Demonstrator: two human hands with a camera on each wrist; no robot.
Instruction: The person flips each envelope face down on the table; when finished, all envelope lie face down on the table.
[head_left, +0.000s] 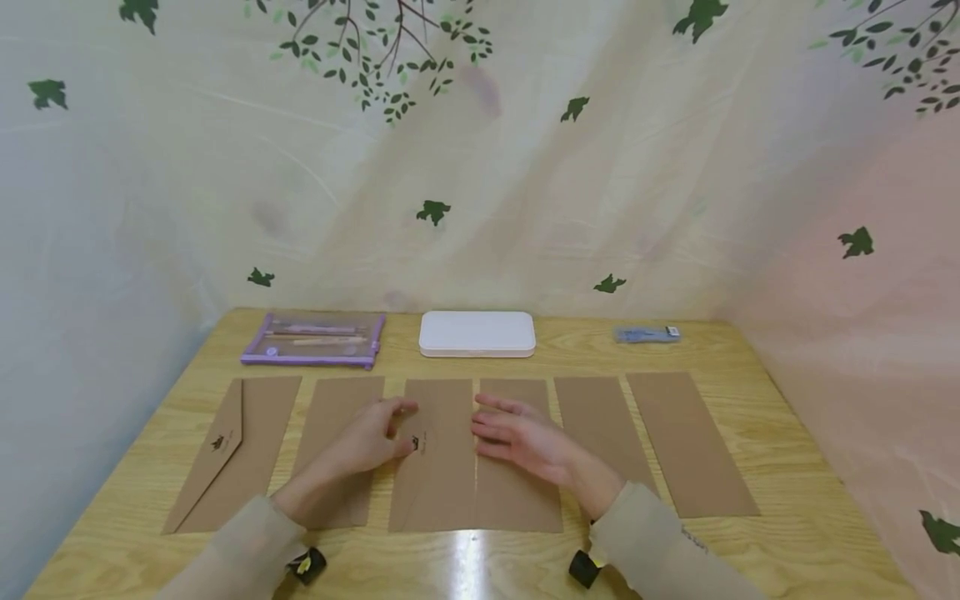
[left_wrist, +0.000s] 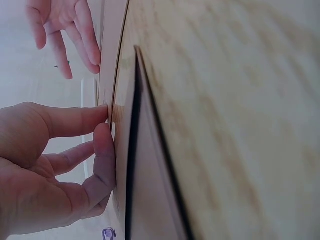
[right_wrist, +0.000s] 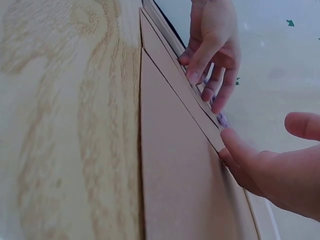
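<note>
Several flat brown paper envelopes lie in a row on the wooden table. The third envelope from the left (head_left: 442,492) bears a small dark print near its left edge. My left hand (head_left: 371,435) reaches over that edge, its thumb and index fingertips apart at the paper. In the left wrist view, the fingertips (left_wrist: 104,137) meet the envelope's surface. My right hand (head_left: 528,439) is at the seam between this envelope and the fourth one (head_left: 517,500). Its fingers are extended, with the tips near the third envelope's right edge. Neither palm holds anything.
The leftmost envelope (head_left: 262,450) shows its pointed flap; the rightmost (head_left: 693,446) is plain. Behind the row lie a clear purple-edged pencil pouch (head_left: 307,362), a white flat case (head_left: 477,332) and a small blue packet (head_left: 641,335). A leaf-printed curtain (head_left: 510,192) hangs behind the table.
</note>
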